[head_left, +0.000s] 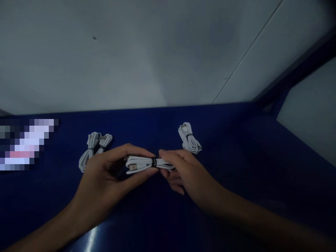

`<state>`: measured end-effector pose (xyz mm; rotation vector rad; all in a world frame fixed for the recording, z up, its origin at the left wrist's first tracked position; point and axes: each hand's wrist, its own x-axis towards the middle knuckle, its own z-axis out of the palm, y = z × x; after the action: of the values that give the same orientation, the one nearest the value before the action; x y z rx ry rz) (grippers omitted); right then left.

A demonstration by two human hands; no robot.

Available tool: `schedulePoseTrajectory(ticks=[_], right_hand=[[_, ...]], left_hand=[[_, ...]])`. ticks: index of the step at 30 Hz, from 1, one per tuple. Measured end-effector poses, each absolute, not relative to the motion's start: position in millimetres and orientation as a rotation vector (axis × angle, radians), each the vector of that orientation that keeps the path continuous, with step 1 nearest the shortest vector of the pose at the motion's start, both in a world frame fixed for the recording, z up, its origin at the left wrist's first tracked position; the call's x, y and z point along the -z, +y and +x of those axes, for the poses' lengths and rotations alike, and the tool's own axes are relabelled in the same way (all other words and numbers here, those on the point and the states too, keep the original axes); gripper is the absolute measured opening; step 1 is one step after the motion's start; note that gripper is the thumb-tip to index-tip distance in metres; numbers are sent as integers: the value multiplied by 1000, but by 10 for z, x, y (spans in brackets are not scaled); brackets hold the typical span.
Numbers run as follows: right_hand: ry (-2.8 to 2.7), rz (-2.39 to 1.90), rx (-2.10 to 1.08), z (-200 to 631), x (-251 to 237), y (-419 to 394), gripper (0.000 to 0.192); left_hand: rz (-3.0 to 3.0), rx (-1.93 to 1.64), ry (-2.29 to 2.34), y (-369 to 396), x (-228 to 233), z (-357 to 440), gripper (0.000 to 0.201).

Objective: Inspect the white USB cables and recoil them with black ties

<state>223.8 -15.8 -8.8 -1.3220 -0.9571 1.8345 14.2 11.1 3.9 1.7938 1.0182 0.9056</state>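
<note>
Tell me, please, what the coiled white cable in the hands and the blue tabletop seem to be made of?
Coiled white cable: likely soft plastic or rubber sheath, matte, bending in smooth loops. Glossy blue tabletop: hard and smooth, perhaps painted metal or laminate, since it reflects light.

white coiled cable point(147, 163) with a black tie and a red-marked plug; two more white bundles, left point(93, 148) and far right point(189, 138), on a deep blue table point(236, 147).

A pixelated patch point(25, 143) blurs whatever lies at the table's left edge.
</note>
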Motion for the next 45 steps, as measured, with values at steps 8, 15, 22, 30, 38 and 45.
schedulePoseTrajectory(ticks=[8,15,22,30,38,45], right_hand=[[-1251,-1286,-1703,2299,54,-184,56],[-1433,-1245,-1572,2325,35,-161,57],[-1423,-1267,-1497,2293,42,-183,55],[-1524,-1303,-1491,2329,6,-177,57],[-1472,-1242,-1444,2319,29,-161,56],[-1457,-1205,-1505,2330,-27,-170,47]], left_hand=[[1797,-822,978,108,-121,125,13],[1724,-793,947,100,-147,120,13],[1736,-855,964,119,-142,160,20],[1629,-790,901,134,-179,124,13],[1384,-696,860,177,-130,109,21],[1593,-786,901,132,-148,120,19]])
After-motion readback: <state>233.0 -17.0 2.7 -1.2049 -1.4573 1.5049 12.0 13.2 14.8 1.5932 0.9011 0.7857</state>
